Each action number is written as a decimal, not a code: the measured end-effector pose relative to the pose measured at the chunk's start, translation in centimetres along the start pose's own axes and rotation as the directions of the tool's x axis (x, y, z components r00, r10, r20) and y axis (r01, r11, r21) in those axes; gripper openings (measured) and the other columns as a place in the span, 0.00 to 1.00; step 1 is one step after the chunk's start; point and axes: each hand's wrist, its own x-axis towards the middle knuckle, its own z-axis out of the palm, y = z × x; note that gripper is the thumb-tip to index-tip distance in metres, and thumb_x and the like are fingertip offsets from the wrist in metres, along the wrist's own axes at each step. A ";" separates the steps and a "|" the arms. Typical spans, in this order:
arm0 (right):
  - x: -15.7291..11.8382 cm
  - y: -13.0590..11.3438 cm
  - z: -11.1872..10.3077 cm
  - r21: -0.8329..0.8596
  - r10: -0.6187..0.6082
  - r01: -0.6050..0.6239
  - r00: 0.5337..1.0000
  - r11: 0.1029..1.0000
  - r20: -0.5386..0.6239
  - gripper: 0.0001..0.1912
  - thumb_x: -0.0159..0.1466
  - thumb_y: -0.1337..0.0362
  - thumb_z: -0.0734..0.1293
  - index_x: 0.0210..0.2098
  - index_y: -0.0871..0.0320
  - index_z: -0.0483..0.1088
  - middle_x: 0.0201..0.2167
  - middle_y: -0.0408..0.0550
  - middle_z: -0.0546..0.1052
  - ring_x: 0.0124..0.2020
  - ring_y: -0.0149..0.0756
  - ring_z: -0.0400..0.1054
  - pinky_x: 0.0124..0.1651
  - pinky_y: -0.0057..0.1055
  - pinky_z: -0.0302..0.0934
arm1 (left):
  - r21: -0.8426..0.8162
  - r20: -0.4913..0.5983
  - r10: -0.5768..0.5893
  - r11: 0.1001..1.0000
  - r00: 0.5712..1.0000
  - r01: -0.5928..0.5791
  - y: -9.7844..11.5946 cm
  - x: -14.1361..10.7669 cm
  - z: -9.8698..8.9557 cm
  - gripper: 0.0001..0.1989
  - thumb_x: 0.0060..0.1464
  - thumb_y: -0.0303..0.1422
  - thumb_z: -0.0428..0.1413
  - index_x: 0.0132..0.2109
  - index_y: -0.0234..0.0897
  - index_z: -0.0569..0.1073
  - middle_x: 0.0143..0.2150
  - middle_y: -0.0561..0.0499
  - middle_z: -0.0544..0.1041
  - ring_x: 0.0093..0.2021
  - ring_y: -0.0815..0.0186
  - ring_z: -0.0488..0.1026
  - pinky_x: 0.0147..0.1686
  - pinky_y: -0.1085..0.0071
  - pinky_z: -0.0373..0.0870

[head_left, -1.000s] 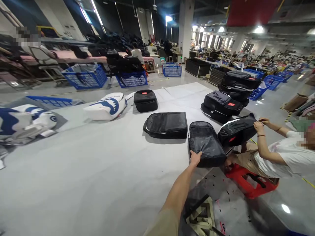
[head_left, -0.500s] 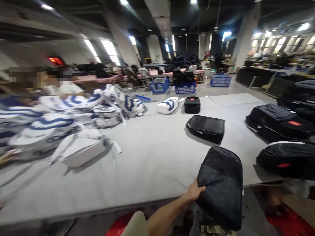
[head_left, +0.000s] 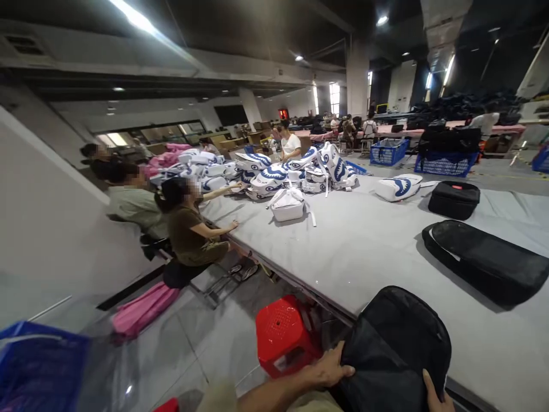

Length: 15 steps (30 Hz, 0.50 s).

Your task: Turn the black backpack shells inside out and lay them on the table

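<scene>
Black backpack (head_left: 397, 337): one, front panel up, at the near edge of the tabletop (head_left: 343, 246), above the person's lap. Left hand (head_left: 332, 369): gripping the backpack's left side, thumb over the front. Right hand (head_left: 436, 395): thumb laid on the backpack's lower right; whether the hand is closed cannot be told.

Surroundings. Red stool (head_left: 278, 326): one, beyond the left forearm, close by the tabletop's edge. Long black bag (head_left: 484, 260): one, lying flat, right of the backpack and apart from it. Small black bag (head_left: 454, 201): one, red label on top, behind the long one. White bag with blue shark print (head_left: 398, 187): one, lying beside the small black bag. Plain white bag (head_left: 288, 207): one, straps loose, in front of a heap of white-and-blue bags (head_left: 270, 178). Seated co-worker in a brown top (head_left: 184, 223): at the tabletop's far left edge, one arm reaching to the heap. Pink cloth (head_left: 143, 309): behind that seat, low.

Obscured. Backpack's bottom and the right hand's wrist: cut off by the lower border. Left fingertips: partly behind the backpack. Blue crate (head_left: 38, 366), lower left: cropped and blurred; contents indistinct. Heap: overlapping, count uncertain.
</scene>
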 end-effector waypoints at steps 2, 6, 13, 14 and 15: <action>0.6 0.7 0.3 -0.006 0.098 -0.098 0.995 0.995 0.008 0.46 0.38 0.23 0.71 0.53 0.30 0.84 0.54 0.56 0.87 0.43 0.84 0.82 0.28 0.74 0.75 | 0.023 -0.003 -0.031 0.999 1.000 0.031 0.4 -0.6 0.4 0.45 0.55 0.47 0.67 0.77 0.48 0.65 0.72 0.38 0.78 0.73 0.37 0.73 0.72 0.40 0.67; 0.7 1.4 0.7 -0.050 -0.078 0.080 0.996 0.995 0.043 0.41 0.40 0.25 0.70 0.51 0.28 0.83 0.44 0.52 0.87 0.42 0.83 0.82 0.34 0.73 0.77 | 0.093 0.036 -0.089 0.992 0.995 0.086 1.6 -1.7 0.4 0.53 0.58 0.49 0.64 0.83 0.38 0.56 0.77 0.30 0.71 0.78 0.33 0.66 0.76 0.39 0.61; 0.8 0.5 -1.1 -0.102 -0.196 0.204 0.977 0.974 0.087 0.38 0.41 0.35 0.75 0.53 0.26 0.83 0.35 0.49 0.86 0.44 0.82 0.83 0.37 0.75 0.77 | 0.082 0.056 -0.043 0.996 0.998 0.038 2.8 -2.2 -0.2 0.54 0.58 0.50 0.64 0.84 0.42 0.54 0.80 0.34 0.68 0.80 0.32 0.62 0.78 0.35 0.58; 0.7 0.4 -1.4 -0.108 -0.200 0.208 0.977 0.972 0.078 0.37 0.42 0.34 0.74 0.53 0.26 0.83 0.34 0.49 0.86 0.43 0.84 0.82 0.36 0.78 0.75 | 0.063 0.044 -0.030 0.998 0.999 0.027 2.8 -2.1 -0.3 0.53 0.58 0.50 0.64 0.84 0.44 0.55 0.80 0.36 0.69 0.80 0.32 0.63 0.78 0.35 0.58; 0.5 0.3 -1.5 -0.110 -0.197 0.201 0.979 0.973 0.053 0.38 0.44 0.33 0.73 0.54 0.27 0.82 0.32 0.49 0.85 0.42 0.85 0.82 0.35 0.80 0.74 | 0.051 0.040 -0.024 0.998 0.999 0.022 2.8 -2.1 -0.4 0.53 0.58 0.50 0.64 0.84 0.45 0.55 0.80 0.37 0.69 0.80 0.33 0.63 0.78 0.34 0.58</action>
